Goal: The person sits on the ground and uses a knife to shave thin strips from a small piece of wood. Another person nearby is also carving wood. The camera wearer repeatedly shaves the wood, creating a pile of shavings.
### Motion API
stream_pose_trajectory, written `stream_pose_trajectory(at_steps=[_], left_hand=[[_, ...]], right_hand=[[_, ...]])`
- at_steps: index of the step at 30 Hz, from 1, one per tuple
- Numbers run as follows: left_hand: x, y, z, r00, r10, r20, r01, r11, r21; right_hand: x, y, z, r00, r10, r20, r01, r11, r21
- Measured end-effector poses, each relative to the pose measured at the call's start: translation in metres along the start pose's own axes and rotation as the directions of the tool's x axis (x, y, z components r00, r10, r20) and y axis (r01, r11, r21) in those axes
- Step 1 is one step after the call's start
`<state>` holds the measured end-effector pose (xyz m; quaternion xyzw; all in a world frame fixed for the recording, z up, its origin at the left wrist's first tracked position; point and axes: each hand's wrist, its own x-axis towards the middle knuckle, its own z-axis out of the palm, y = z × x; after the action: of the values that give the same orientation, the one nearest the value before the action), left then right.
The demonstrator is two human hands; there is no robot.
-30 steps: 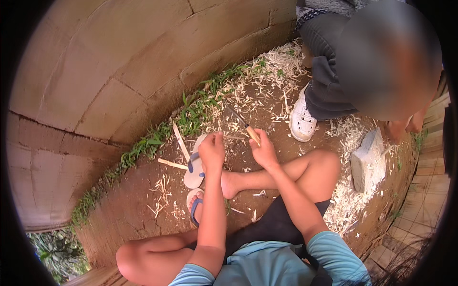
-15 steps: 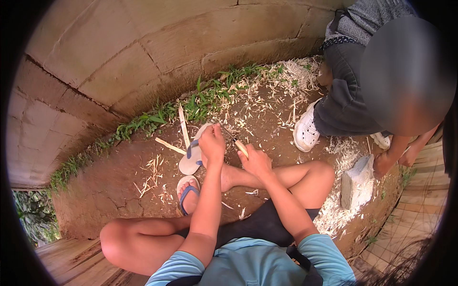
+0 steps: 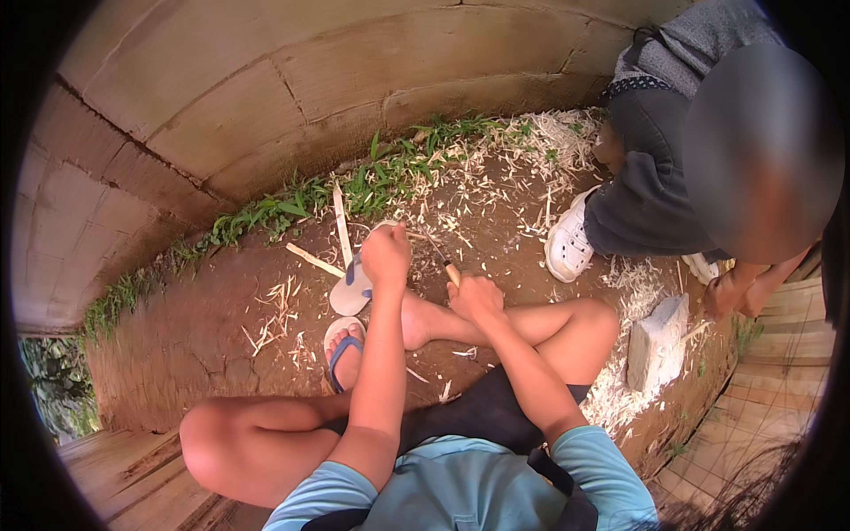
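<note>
My right hand [image 3: 476, 298] is wrapped around the pale wooden handle of a knife [image 3: 453, 273], above my bent right leg. Its thin dark blade points up and left, toward my left hand. A little to the left, my left hand [image 3: 387, 257] is closed in a fist with the thumb on top; what it grips is hidden. Below that fist lies a pale flip-flop [image 3: 348, 299] with a blue strap, beside my bare right foot [image 3: 413, 320]. My other foot wears the matching flip-flop [image 3: 343, 352].
Two pale wood strips [image 3: 342, 226] lie beyond the loose flip-flop. Wood shavings [image 3: 496, 190] litter the dirt along grass and a block wall [image 3: 354, 71]. To my right, another person [image 3: 651, 168] crouches, hands near a grey stone block [image 3: 657, 345].
My left hand has shifted slightly up and left, a little farther from my right hand. The knife stays in my right hand. The other person's hands have moved closer together.
</note>
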<state>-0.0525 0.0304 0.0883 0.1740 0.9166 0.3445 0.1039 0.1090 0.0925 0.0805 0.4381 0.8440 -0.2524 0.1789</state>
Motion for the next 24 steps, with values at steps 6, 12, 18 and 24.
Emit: stream_pose_trajectory(at_steps=[6,12,18,24], left_hand=[[-0.004,0.01,-0.007,0.999,-0.006,0.048,0.006,1.0,-0.001],[-0.005,0.015,-0.008,0.997,0.003,0.071,-0.005,1.0,0.025],[-0.002,0.008,-0.008,0.999,0.0,0.04,-0.002,0.999,0.053],[-0.005,0.012,-0.005,0.999,0.032,0.031,-0.034,0.998,0.06]], right_hand=[[0.006,0.011,0.018,0.997,-0.009,-0.083,0.011,0.999,0.03],[-0.007,-0.005,-0.006,0.993,-0.097,-0.068,0.102,0.992,0.072],[0.007,0.008,0.011,0.994,-0.06,-0.09,0.069,0.993,0.098],[0.019,0.018,0.015,0.998,0.032,-0.046,-0.027,0.995,0.101]])
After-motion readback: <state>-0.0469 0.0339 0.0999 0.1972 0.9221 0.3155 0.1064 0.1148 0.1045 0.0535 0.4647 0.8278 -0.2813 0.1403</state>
